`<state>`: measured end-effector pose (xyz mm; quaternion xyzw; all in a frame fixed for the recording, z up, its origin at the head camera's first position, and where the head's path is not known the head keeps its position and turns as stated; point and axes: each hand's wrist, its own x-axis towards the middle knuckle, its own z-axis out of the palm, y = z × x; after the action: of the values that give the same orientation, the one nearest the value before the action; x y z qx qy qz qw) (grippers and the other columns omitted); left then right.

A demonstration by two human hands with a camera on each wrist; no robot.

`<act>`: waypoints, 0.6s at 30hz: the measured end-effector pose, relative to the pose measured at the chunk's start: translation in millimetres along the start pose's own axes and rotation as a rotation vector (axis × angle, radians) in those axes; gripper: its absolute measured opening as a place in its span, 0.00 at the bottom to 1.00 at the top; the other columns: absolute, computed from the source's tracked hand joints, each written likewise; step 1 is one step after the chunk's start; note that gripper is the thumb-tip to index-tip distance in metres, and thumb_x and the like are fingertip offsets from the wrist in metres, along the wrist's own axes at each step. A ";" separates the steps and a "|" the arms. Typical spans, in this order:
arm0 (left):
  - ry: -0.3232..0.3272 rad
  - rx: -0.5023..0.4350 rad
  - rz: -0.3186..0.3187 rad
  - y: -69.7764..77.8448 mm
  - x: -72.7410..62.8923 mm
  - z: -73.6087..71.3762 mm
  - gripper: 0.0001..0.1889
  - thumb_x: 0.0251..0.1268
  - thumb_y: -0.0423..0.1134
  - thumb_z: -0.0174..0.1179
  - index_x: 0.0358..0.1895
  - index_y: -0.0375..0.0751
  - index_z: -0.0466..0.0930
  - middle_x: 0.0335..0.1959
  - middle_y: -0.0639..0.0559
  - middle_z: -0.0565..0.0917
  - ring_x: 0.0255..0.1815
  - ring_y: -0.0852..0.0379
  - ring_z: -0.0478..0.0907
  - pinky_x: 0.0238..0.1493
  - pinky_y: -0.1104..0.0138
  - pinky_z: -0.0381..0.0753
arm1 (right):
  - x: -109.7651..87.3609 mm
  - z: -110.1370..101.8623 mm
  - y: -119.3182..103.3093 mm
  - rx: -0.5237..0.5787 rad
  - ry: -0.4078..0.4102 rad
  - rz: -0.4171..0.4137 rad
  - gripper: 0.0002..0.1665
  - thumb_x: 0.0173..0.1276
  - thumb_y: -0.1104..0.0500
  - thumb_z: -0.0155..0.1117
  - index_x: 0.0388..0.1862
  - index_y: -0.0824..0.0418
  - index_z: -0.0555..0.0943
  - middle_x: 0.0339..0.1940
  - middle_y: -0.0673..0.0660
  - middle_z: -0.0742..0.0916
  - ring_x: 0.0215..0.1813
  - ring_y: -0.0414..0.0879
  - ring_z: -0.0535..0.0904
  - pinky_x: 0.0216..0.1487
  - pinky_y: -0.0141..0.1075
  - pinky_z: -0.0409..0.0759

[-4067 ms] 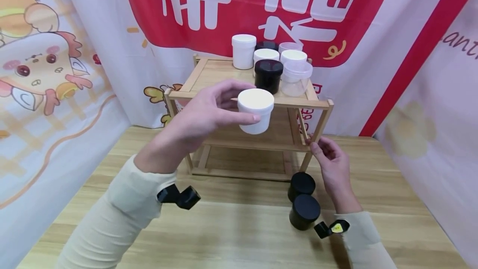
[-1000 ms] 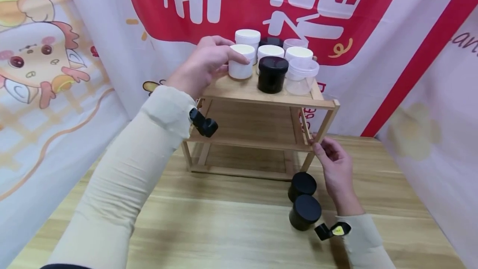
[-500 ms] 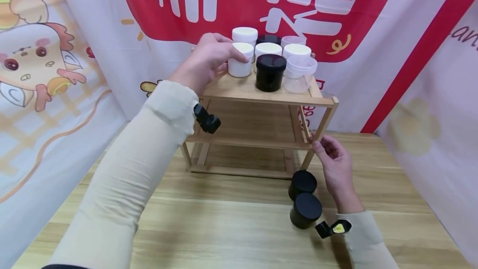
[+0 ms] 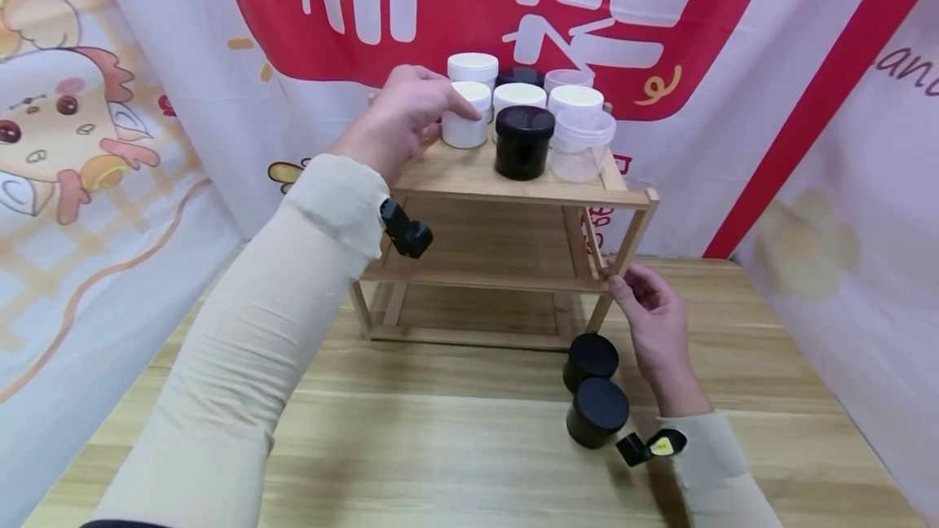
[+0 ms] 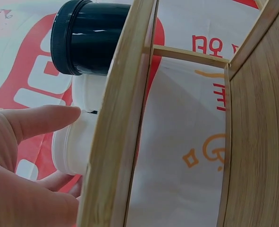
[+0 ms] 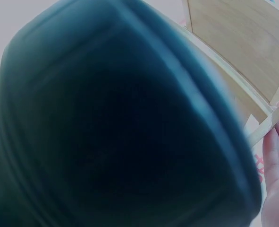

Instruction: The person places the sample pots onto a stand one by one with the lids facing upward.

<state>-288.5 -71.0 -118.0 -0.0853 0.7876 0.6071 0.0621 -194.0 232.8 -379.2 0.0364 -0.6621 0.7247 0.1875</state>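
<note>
A small white jar (image 4: 468, 127) stands at the left of the top shelf of a wooden rack (image 4: 513, 194). My left hand (image 4: 443, 108) grips it, thumb across its front. In the left wrist view the thumb (image 5: 40, 120) lies on the white jar (image 5: 73, 149), beside the shelf's edge (image 5: 122, 123). Low on the right, my right hand (image 4: 619, 279) holds the rack's front right post at the middle shelf. Two black jars (image 4: 590, 358) (image 4: 597, 412) stand on the table just left of that wrist. One black jar (image 6: 106, 123) fills the right wrist view.
Several more jars crowd the top shelf: white ones (image 4: 472, 69), a black one (image 4: 523, 141) and a clear one (image 4: 582, 147) at the front. The rack's middle shelf (image 4: 499, 243) holds nothing. Printed cloth hangs behind and at both sides of the wooden table (image 4: 440, 446).
Four seconds ago my left hand held the white jar in the air before the rack; now the jar stands on the top shelf. Over the last second both hands barely moved.
</note>
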 end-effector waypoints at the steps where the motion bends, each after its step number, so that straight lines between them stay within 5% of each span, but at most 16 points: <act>1: -0.005 0.002 0.005 -0.8 -0.1 -0.4 0.25 0.68 0.37 0.74 0.68 0.51 0.82 0.68 0.55 0.77 0.55 0.57 0.76 0.42 0.73 0.81 | 0.1 0.2 0.2 0.003 0.003 0.001 0.16 0.79 0.62 0.67 0.61 0.65 0.85 0.52 0.46 0.92 0.55 0.41 0.85 0.57 0.26 0.85; 9: -0.031 0.002 0.025 -2.9 -1.4 -1.6 0.23 0.70 0.38 0.73 0.68 0.51 0.84 0.68 0.53 0.78 0.40 0.57 0.75 0.34 0.73 0.77 | -1.0 1.4 -0.4 0.011 0.004 0.000 0.17 0.79 0.62 0.66 0.63 0.67 0.84 0.54 0.48 0.93 0.54 0.41 0.86 0.57 0.26 0.85; 14: -0.027 -0.021 0.021 -1.4 -1.0 0.4 0.25 0.69 0.36 0.73 0.69 0.50 0.82 0.72 0.55 0.76 0.60 0.56 0.75 0.55 0.70 0.86 | -0.9 2.0 -0.8 0.009 0.011 0.005 0.18 0.80 0.63 0.66 0.63 0.69 0.82 0.51 0.45 0.93 0.54 0.40 0.86 0.56 0.26 0.85; 18: -0.030 -0.043 0.017 -1.3 -0.5 1.4 0.26 0.69 0.35 0.73 0.69 0.49 0.81 0.74 0.55 0.75 0.72 0.54 0.71 0.67 0.66 0.84 | -0.7 2.2 -1.0 0.013 0.013 0.006 0.16 0.80 0.64 0.65 0.62 0.69 0.83 0.49 0.44 0.92 0.53 0.40 0.86 0.55 0.26 0.85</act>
<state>-287.8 -69.9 -119.4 -0.0706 0.7740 0.6256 0.0669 -193.5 230.5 -378.2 0.0307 -0.6562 0.7298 0.1894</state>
